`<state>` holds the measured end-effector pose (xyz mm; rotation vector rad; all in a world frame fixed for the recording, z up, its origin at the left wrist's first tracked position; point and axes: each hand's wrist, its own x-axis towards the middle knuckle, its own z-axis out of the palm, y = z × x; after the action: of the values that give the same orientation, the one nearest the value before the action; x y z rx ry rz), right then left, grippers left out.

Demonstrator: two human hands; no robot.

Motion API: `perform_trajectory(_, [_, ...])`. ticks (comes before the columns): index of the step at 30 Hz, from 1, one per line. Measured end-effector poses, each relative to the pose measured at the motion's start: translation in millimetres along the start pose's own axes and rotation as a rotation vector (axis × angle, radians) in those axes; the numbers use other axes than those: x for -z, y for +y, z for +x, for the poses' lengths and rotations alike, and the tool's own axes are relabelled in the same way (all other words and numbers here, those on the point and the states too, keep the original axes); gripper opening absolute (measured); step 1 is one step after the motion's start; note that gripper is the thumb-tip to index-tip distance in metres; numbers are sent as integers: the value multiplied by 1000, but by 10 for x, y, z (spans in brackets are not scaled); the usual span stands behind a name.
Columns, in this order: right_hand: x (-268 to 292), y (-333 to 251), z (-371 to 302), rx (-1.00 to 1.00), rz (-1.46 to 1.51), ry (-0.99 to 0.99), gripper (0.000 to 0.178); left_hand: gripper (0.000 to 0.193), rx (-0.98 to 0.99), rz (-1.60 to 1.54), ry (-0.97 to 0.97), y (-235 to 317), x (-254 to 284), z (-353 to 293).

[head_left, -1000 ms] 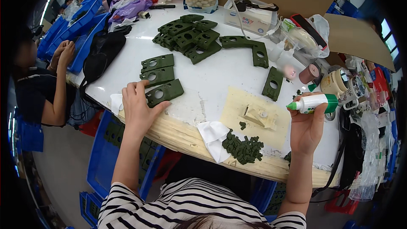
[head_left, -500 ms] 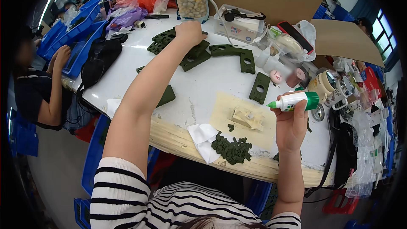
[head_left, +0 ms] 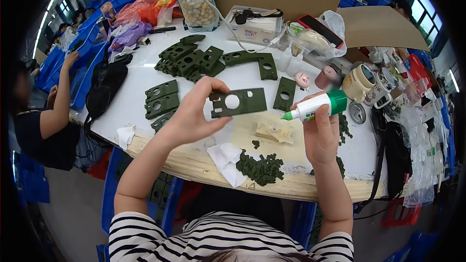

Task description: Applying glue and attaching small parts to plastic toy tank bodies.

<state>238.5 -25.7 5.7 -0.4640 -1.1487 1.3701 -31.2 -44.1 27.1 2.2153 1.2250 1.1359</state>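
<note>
Between the fingers and thumb of my left hand (head_left: 191, 116) is a dark green plastic plate (head_left: 252, 102) with a round hole, raised above the table. My right hand (head_left: 321, 138) grips a white glue bottle (head_left: 313, 107) with a green base, its green tip pointing left toward the plate. Below them, a cream-coloured block (head_left: 274, 132) sits on a yellowish patch of the tabletop. Nearer me lies a heap of small dark green pieces (head_left: 261, 168) beside a white cloth (head_left: 227, 162). More green plates (head_left: 187, 59) are piled farther back.
Single green plates (head_left: 284, 94) lie around the table. At the back stand a bag of nuts (head_left: 198, 7) and a clear plastic box (head_left: 253, 23). Cups (head_left: 358, 82) and a phone (head_left: 320, 31) crowd the right. A black bag (head_left: 108, 87) lies left, near another person (head_left: 46, 126).
My left hand has come back from the far pile toward me, bringing a green plate with it. The glue bottle in my right hand has shifted slightly left in the picture.
</note>
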Motion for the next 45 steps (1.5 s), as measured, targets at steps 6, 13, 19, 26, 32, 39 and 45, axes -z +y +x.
perform_trajectory(6, [-184,-159,260,-73,44,26,30,53,-163,-51,-30,286,-162,205])
perform_trajectory(13, [-69,-221,235,-69,54,81,33,55,-219,-309,-3,139,-440,395])
perform_trajectory(19, [12,-63,17,-100,-92,63,35,62,-117,-315,-44,85,-478,129])
perform_trajectory(26, [-47,-49,39,36,-153,69,32,61,-116,-308,-41,75,-495,111])
perform_trajectory(32, [-51,-35,51,59,-172,40,28,61,-112,-318,-32,72,-496,115])
perform_trajectory(39, [-57,-33,48,76,-204,22,29,62,-139,-298,-18,70,-503,110])
perform_trajectory(45, [-61,-25,37,71,-201,42,29,63,-144,-310,-15,61,-513,94])
